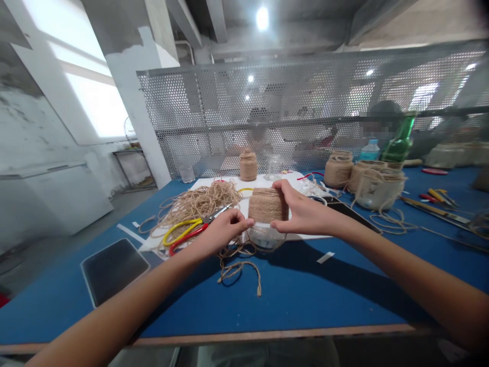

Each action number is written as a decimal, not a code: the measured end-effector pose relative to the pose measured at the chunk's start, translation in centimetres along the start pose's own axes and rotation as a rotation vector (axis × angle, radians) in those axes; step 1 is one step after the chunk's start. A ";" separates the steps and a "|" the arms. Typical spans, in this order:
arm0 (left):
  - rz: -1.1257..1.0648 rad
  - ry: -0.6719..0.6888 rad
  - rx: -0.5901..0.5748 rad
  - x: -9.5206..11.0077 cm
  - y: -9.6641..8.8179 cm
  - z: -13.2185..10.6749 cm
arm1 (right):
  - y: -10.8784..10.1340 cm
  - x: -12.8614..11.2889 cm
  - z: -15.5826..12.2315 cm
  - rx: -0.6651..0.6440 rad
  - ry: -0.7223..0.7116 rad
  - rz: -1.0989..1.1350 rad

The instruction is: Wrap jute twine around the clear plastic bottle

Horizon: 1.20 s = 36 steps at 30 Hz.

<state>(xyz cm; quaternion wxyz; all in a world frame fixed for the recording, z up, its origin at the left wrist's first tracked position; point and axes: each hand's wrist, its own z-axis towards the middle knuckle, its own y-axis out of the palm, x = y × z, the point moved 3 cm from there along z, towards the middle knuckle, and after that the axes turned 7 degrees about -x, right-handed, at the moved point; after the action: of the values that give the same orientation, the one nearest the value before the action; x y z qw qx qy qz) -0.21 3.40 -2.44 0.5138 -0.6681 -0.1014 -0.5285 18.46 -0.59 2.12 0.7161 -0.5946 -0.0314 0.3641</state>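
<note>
A glass jar (263,235), its upper part wound in jute twine (267,205), stands in front of me with bare glass showing below. My right hand (296,210) grips its right side, thumb low and fingers near the top. At the lower left edge of the winding, my left hand (233,227) is closed in a pinch on the twine, its thumb tip touching the jar. Loose strands lie around the jar's base, and a twine end (242,267) curls on the table. Just left of my left hand lie scissors (189,229) with yellow and red handles.
A tangled heap of twine (210,199) lies on white paper behind the scissors. A dark tablet-like panel (114,267) is at left. Behind stands a twine-wrapped jar (248,165); more jars (338,171) and a green bottle (401,140) are at right. A perforated metal screen (221,107) closes the back.
</note>
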 end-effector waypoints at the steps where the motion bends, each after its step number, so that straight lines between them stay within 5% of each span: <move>1: -0.022 0.013 -0.026 -0.1 0.0 0.1 | 0.0 0.1 0.0 -0.003 -0.001 0.002; 17: 0.039 0.133 -0.016 0.2 0.0 0.4 | -0.1 0.4 0.0 -0.016 0.005 0.014; 36: 0.726 0.162 0.243 2.2 -0.5 -0.7 | -1.2 -0.3 0.4 -0.014 -0.052 0.038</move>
<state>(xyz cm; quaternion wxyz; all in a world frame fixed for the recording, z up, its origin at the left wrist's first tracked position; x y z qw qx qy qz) -0.08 2.17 -0.45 0.7491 -0.5509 0.1206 -0.3477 18.68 -0.46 3.39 0.7040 -0.5903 -0.0413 0.3927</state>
